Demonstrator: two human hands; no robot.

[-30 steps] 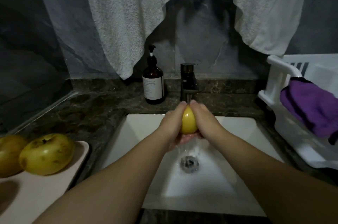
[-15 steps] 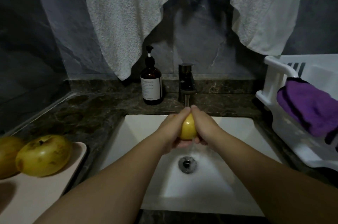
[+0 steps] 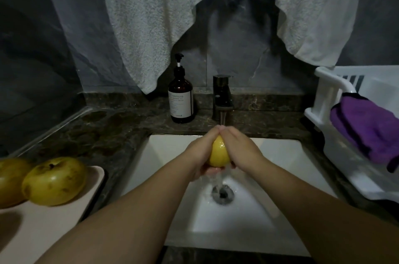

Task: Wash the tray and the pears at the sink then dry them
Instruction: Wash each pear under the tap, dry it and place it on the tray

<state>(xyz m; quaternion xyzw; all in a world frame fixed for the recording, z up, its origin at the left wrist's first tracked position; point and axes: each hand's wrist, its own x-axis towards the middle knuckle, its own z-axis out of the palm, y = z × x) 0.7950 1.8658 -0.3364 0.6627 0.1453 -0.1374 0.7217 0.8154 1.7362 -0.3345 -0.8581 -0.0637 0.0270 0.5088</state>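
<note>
My two forearms reach out from the bottom edge and meet over the white sink (image 3: 168, 177). Nearest me on the left, the pale tray (image 3: 43, 227) sits on the dark stone counter (image 3: 103, 134) with two pears on it: one whole in view (image 3: 55, 180) and a second (image 3: 9, 181) cut off by the frame edge, the two touching. Below my hands the drain (image 3: 222, 193) takes the water splashing down. My left hand (image 3: 199, 148) and right hand (image 3: 239, 147) are cupped round a yellow pear (image 3: 219, 152), fingers curled over its sides and fingertips touching at the top, so only a strip of the fruit shows between them; my palms hide the rest. The stream from the dark faucet (image 3: 222, 96) falls right onto my fingertips and runs off under the pear. To the right, on the counter beside the sink, a white rack (image 3: 328, 91) holds a purple cloth (image 3: 367, 125) draped over its rail. Behind the sink, just left of the faucet, stands a brown pump bottle (image 3: 181, 95) with a pale label. Farthest back, a white towel (image 3: 151, 15) hangs across the grey wall, its lower edges dipping toward the bottle and the rack.
</note>
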